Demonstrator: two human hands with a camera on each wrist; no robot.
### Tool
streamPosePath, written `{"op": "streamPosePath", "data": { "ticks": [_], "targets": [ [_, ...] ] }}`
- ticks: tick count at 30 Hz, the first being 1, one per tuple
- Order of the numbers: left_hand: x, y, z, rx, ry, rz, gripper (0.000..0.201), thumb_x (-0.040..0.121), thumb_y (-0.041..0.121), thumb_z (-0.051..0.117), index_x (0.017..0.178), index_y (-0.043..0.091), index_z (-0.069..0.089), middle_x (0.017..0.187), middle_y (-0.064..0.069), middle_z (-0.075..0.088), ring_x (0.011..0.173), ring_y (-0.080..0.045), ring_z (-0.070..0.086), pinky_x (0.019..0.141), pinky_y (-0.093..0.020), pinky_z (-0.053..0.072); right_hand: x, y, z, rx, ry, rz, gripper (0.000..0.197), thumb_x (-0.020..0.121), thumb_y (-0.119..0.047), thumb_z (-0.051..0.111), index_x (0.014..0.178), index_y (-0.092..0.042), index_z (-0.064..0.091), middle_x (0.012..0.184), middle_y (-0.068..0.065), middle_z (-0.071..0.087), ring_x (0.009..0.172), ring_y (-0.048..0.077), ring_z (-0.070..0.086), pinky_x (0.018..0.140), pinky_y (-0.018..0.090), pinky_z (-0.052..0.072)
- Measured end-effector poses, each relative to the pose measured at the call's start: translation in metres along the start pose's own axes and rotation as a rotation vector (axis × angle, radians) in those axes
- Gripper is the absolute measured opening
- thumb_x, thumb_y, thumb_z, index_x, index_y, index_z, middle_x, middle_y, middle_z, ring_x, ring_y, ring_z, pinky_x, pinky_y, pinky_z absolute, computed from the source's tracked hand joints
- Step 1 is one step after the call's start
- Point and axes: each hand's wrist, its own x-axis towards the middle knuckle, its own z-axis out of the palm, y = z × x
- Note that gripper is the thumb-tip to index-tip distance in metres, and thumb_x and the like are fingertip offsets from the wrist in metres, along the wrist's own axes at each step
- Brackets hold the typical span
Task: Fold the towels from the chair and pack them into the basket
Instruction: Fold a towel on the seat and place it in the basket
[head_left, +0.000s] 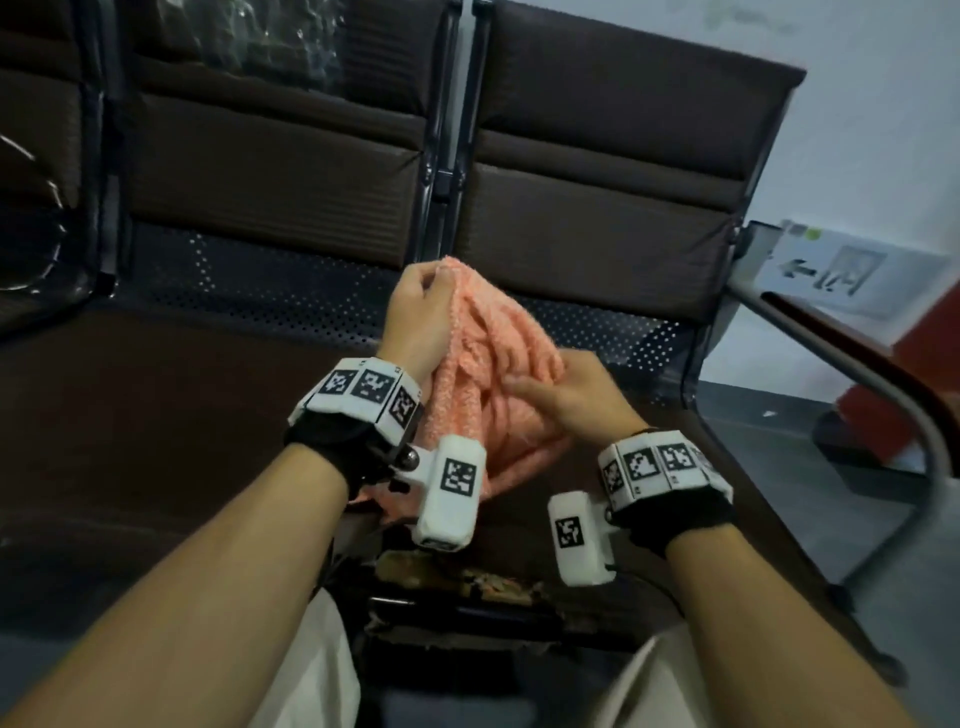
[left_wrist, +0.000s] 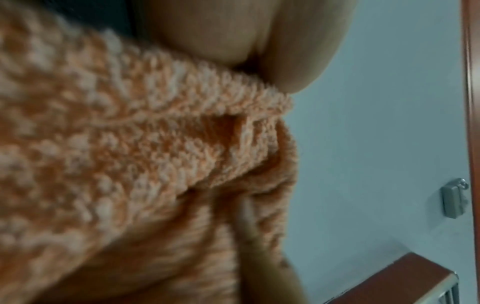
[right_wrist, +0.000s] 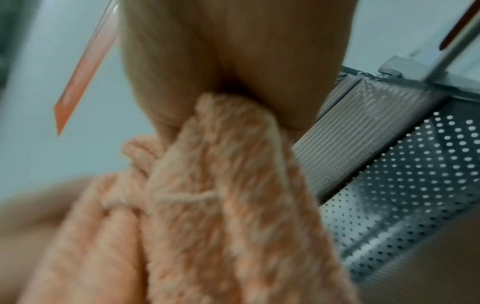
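Peach-orange fluffy towel (head_left: 488, 374) hangs bunched between both hands above the front part of the dark brown padded chair seat (head_left: 156, 415), clear of its surface. The left hand (head_left: 415, 322) has its fingers curled round the towel's upper end, raised toward the perforated metal strip at the seat's back edge. The right hand (head_left: 576, 400) grips a lower fold, fingers wrapped into the cloth; both wrist views are blurred, but each seems to show a thumb-and-finger pinch.

The orange towel (head_left: 483, 395) hides the right hand's (head_left: 576, 400) fingertips.
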Motion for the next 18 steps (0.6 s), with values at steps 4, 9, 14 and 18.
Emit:
{"op": "streamPosePath", "data": {
  "ticks": [4,9,14,18],
  "targets": [
    [0.012,-0.014,0.008,0.277,-0.043,0.221,0.016,0.096,0.027,0.048,0.098,0.017,0.059,0.083,0.005,0.063,0.079,-0.010,0.059,0.081,-0.034,0.050,0.011,-0.002,-0.018,-0.036,0.352,-0.144,0.010,0.081,-0.019,0.074,0.081,-0.011,0.069,0.072,-0.003,0.066,0.067,0.003,0.058,0.067,0.023,0.047],
    [0.019,-0.052,0.008,0.851,-0.247,0.358,0.013,0.095,0.040,0.042,0.095,0.032,0.052,0.088,-0.002,0.067,0.090,-0.030,0.061,0.078,-0.043,0.050,0.018,0.021,-0.022,-0.293,0.304,-0.028,0.011,0.079,-0.027,0.074,0.083,-0.020,0.067,0.076,-0.005,0.067,0.077,0.014,0.063,0.073,0.030,0.048],
    [0.028,-0.078,-0.015,1.056,-0.200,0.396,0.011,0.095,0.044,0.039,0.094,0.034,0.045,0.087,0.000,0.063,0.080,-0.029,0.059,0.064,-0.036,0.043,0.011,0.064,-0.016,-0.600,-0.091,0.307,0.054,0.069,-0.044,0.080,0.113,-0.021,0.060,0.100,-0.005,0.062,0.095,0.016,0.058,0.077,0.023,0.039],
    [0.025,-0.081,-0.022,1.178,-0.202,0.377,0.016,0.096,0.045,0.035,0.095,0.035,0.046,0.079,0.000,0.053,0.068,-0.024,0.045,0.063,-0.034,0.035,-0.002,0.096,-0.016,-0.680,-0.340,0.607,0.064,0.059,-0.048,0.085,0.107,-0.013,0.063,0.103,0.003,0.067,0.092,0.022,0.062,0.082,0.035,0.052]
  ]
}}
